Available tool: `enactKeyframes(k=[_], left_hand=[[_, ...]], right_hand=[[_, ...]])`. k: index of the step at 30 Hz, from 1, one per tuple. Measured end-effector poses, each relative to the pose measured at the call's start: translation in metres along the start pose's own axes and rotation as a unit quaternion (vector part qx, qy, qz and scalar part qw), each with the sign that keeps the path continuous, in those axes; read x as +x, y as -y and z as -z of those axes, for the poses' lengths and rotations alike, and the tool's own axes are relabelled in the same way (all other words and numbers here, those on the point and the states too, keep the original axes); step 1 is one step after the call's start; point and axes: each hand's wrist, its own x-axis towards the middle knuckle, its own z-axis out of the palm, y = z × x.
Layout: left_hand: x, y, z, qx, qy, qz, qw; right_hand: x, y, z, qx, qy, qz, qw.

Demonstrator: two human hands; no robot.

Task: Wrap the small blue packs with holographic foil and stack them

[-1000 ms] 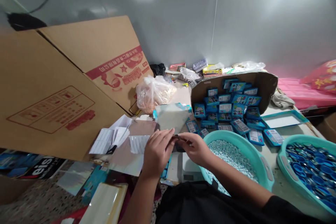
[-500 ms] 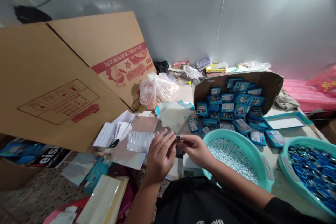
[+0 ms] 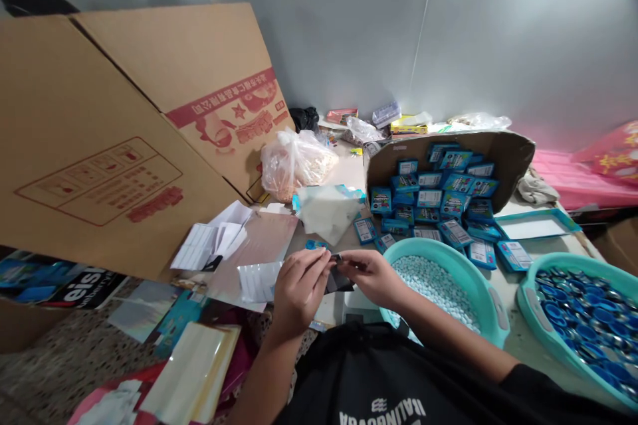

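My left hand (image 3: 302, 285) and my right hand (image 3: 369, 277) meet above the table's front edge. Thumb and fingers of my right hand pinch a small dark piece (image 3: 337, 257), too small to name. My left fingers are closed together against it, and they hide what else they may hold. Just below the fingertips shows a flat black item (image 3: 339, 281). A small blue packet (image 3: 316, 244) lies beyond my left fingers. To the left is a clear strip sheet (image 3: 256, 281). Close by my right forearm stands a turquoise basin (image 3: 498, 319) of pale blue candies (image 3: 438, 289).
A second turquoise basin (image 3: 529, 305) holds blue round pieces. Behind, a tipped carton (image 3: 518, 146) spills small blue boxes (image 3: 456, 204). A large cardboard box (image 3: 100, 113) stands at the left. A plastic bag (image 3: 299, 163) and a pale sheet (image 3: 329, 212) lie mid-table.
The view has shifted slightly. The small blue packet beyond my left fingers and the black item beneath show more now. Both hands stay together at the small dark piece.
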Motion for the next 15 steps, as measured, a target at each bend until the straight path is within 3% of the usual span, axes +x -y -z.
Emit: enactKeyframes(k=[5, 8, 12, 15], left_hand=[[-0.002, -0.001, 0.001, -0.002, -0.013, -0.023, 1.000], [0.001, -0.002, 0.003, -0.042, -0.005, 0.009, 0.999], [0.007, -0.002, 0.005, -0.096, 0.061, 0.080, 0.990], [0.005, -0.001, 0.005, -0.088, 0.090, 0.039, 0.991]], right_hand=[[-0.003, 0.001, 0.003, -0.039, 0.000, -0.003, 0.999], [-0.004, 0.001, 0.005, -0.066, 0.003, 0.010, 0.998], [-0.005, 0.002, 0.011, -0.115, 0.023, 0.033, 0.992], [-0.005, 0.004, 0.015, -0.153, 0.031, 0.043, 0.987]])
